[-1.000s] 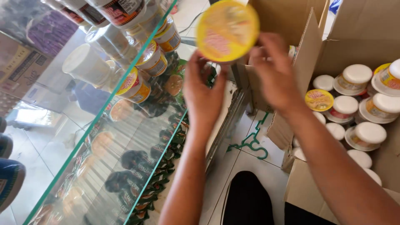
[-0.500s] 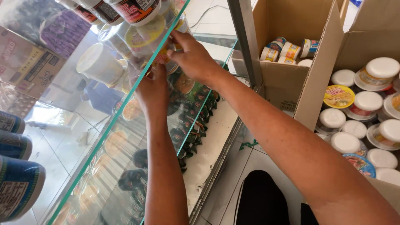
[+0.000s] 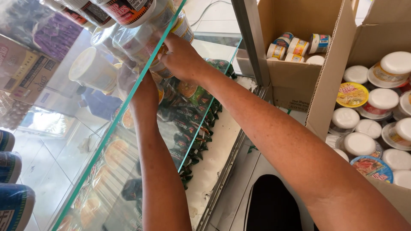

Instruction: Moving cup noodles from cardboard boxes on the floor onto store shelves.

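Both my hands reach into a glass display case, under a green-edged glass shelf point(image 3: 112, 128). My right hand point(image 3: 183, 57) presses its fingers on a noodle cup point(image 3: 162, 69), which is mostly hidden between my hands. My left hand point(image 3: 143, 92), seen partly through the glass, grips the same cup from the left. Other noodle cups point(image 3: 128, 10) lie on their sides just above, and a white cup point(image 3: 92, 70) stands to the left.
Dark green sachets point(image 3: 188, 128) line the lower shelf. An open cardboard box point(image 3: 321, 85) at right holds several lidded noodle cups point(image 3: 381, 100). A second box point(image 3: 282, 72) behind it holds smaller cups point(image 3: 295, 45). A metal frame post point(image 3: 250, 38) stands between; blue cans point(image 3: 13, 205) at far left.
A second ago both hands held a yellow-lidded cup up near the boxes. They carried it left into the case and now push it deeper among the shelved cups.
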